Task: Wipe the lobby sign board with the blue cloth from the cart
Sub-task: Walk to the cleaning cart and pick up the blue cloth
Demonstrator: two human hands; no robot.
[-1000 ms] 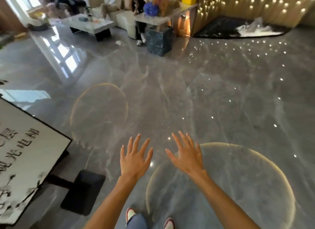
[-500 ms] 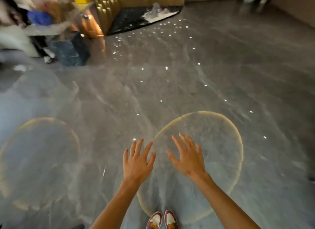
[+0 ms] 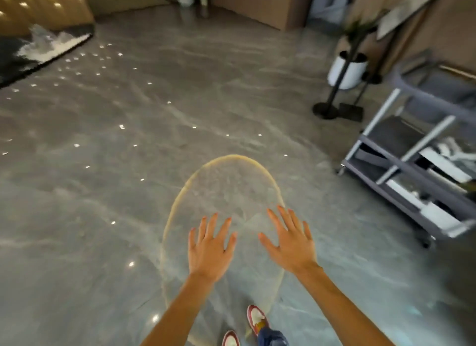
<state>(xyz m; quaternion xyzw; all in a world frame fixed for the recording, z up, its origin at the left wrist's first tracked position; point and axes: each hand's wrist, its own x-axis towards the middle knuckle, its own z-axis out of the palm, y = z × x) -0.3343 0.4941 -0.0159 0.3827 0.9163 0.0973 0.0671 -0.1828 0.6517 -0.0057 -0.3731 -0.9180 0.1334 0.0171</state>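
My left hand (image 3: 210, 247) and my right hand (image 3: 289, 241) are stretched out in front of me, palms down, fingers spread, holding nothing. They hover over a grey marble floor. A grey service cart (image 3: 412, 150) with white posts and several shelves stands at the right, well ahead of my right hand. White items lie on its lower shelves. No blue cloth can be made out on it. The sign board is out of view.
A white planter (image 3: 347, 71) on a black stand (image 3: 325, 110) is beyond the cart. A gold ring (image 3: 180, 191) is inlaid in the floor under my hands. A dark rug (image 3: 38, 52) lies far left. My shoes (image 3: 255, 318) show at the bottom.
The view has swung to the right: the sign board and the lounge furniture left the frame and the cart and planter came in. Both hands stayed open in front of me.
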